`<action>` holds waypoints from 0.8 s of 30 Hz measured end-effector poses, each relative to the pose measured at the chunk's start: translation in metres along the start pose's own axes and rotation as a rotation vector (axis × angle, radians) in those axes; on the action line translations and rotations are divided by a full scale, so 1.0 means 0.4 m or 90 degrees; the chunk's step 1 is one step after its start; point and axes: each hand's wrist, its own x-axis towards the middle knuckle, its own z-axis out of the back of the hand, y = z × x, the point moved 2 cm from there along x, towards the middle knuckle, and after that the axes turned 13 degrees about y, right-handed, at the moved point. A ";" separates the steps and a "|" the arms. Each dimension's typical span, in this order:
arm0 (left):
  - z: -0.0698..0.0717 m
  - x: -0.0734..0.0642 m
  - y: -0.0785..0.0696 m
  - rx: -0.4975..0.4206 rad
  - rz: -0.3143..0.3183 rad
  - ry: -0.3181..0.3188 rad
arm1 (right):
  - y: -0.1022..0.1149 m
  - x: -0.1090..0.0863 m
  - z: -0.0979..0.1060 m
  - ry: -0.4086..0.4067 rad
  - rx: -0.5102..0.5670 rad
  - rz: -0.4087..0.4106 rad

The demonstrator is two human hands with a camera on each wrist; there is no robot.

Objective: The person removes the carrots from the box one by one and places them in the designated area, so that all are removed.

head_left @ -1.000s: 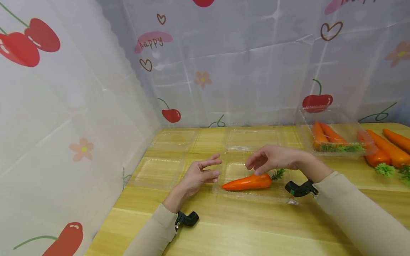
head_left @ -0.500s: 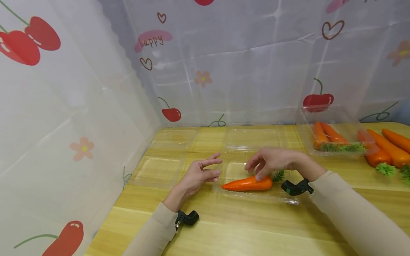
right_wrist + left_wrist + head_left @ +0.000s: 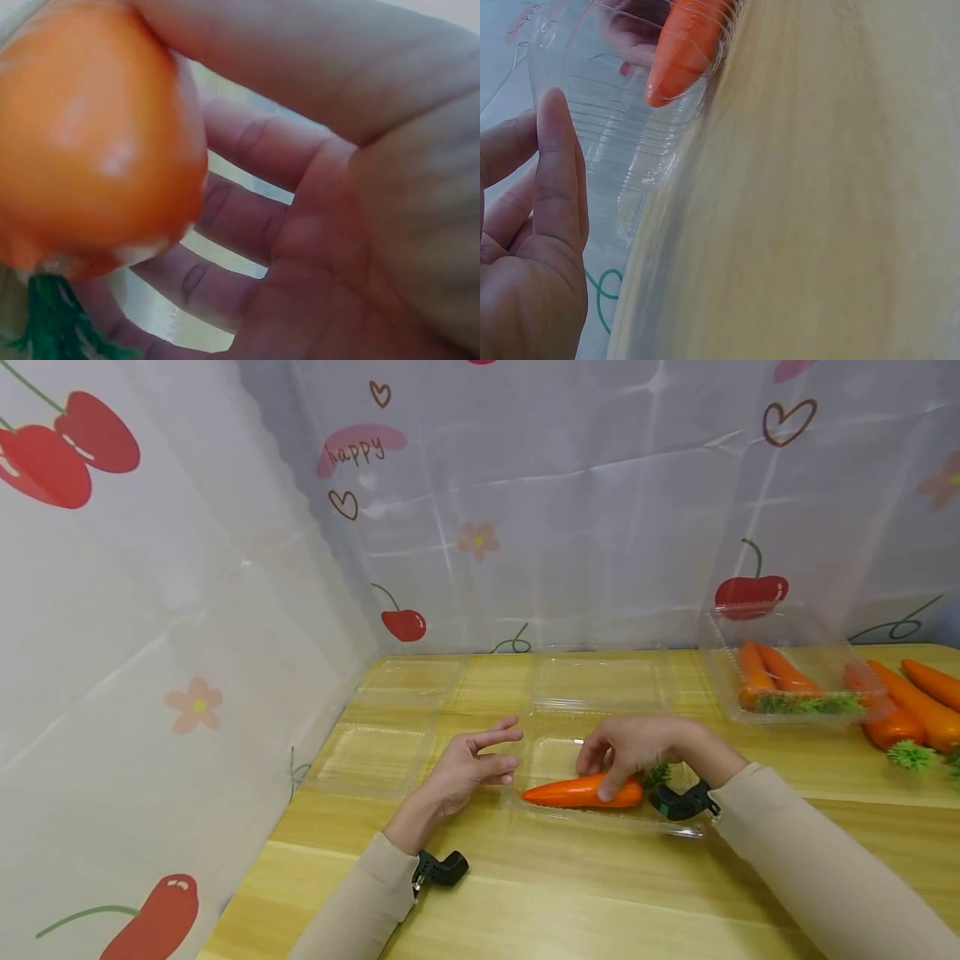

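Observation:
An orange carrot [image 3: 581,792] with a green leafy top [image 3: 658,774] lies lengthwise in a clear plastic clamshell box [image 3: 551,752]. My right hand [image 3: 637,747] reaches over the box and grips the carrot near its thick end. The thumb lies on the near side, and the fingers curl down the far side. In the right wrist view the carrot's rounded end [image 3: 105,142] sits between thumb and fingers. My left hand [image 3: 468,768] is at the left end of the box, fingers extended and apart. Its fingertip [image 3: 553,109] is right at the clear rim in the left wrist view.
The box's lid [image 3: 600,681] lies folded back behind it. Left of it is another opened clear box [image 3: 371,752]. At the back right, a clear box [image 3: 813,631] holds two carrots [image 3: 783,672]. Several loose carrots [image 3: 918,706] lie beyond it. A printed curtain [image 3: 577,552] borders the table.
My right hand has come down onto the carrot, its thumb and fingers moving from just above to around the thick end. The left hand has stayed in place.

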 end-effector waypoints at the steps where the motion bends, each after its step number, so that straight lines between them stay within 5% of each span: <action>1: 0.000 0.001 0.000 0.001 0.000 0.001 | 0.001 -0.001 -0.002 0.002 -0.002 -0.002; 24: -0.001 -0.002 0.004 0.003 -0.001 0.001 | 0.007 -0.019 0.002 -0.023 -0.005 0.028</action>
